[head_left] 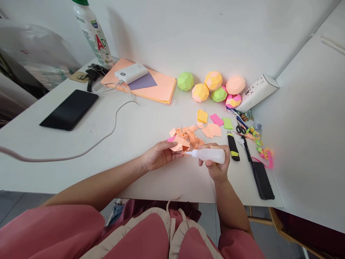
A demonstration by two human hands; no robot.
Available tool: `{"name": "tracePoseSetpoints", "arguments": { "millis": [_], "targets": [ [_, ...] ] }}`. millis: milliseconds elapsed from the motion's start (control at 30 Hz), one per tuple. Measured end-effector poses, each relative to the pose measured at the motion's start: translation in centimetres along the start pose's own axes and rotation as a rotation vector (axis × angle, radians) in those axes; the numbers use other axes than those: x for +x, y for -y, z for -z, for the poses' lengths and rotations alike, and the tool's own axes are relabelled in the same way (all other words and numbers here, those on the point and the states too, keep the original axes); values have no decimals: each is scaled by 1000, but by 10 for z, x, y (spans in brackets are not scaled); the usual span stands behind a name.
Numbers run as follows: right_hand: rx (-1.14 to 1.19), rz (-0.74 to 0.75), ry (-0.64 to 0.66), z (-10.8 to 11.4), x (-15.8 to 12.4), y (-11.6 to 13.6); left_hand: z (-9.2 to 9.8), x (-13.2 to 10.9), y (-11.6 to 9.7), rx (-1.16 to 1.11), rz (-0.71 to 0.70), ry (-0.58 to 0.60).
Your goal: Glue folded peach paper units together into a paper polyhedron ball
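Observation:
Near the middle of the desk, my left hand pinches a folded orange paper piece with a pink part at its left end. My right hand is wrapped round a white glue bottle, held on its side. The bottle's thin nozzle points left and meets or nearly meets the lower edge of the paper by my left fingertips; whether they touch I cannot tell. Just behind the hands lies a loose pile of small folded orange pieces. Flat orange paper squares lie to the right of the pile.
Paper balls stand along the wall, beside a white box. A cutter, scissors and a black case lie right. A tablet, cable, power bank and tall bottle are left.

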State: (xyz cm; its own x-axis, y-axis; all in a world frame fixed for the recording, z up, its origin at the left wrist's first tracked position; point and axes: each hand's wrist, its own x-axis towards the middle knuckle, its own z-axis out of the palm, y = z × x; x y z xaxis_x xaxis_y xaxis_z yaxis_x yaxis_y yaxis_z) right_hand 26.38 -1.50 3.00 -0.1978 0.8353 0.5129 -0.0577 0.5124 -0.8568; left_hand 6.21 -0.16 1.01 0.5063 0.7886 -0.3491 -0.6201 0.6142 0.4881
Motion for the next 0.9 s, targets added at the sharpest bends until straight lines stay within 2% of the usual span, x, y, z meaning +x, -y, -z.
{"name": "tracePoseSetpoints", "arguments": {
  "millis": [267, 467, 667, 900],
  "targets": [
    [-10, 6, 21, -1, 0, -2, 0, -1, 0, 8, -6, 1],
    [-24, -19, -10, 0, -1, -2, 1, 0, 0, 4, 2, 7],
    [39, 59, 33, -1, 1, -1, 0, 0, 0, -3, 4, 7],
    [28, -5, -21, 1, 1, 0, 0, -1, 0, 8, 7, 6]
  ]
}}
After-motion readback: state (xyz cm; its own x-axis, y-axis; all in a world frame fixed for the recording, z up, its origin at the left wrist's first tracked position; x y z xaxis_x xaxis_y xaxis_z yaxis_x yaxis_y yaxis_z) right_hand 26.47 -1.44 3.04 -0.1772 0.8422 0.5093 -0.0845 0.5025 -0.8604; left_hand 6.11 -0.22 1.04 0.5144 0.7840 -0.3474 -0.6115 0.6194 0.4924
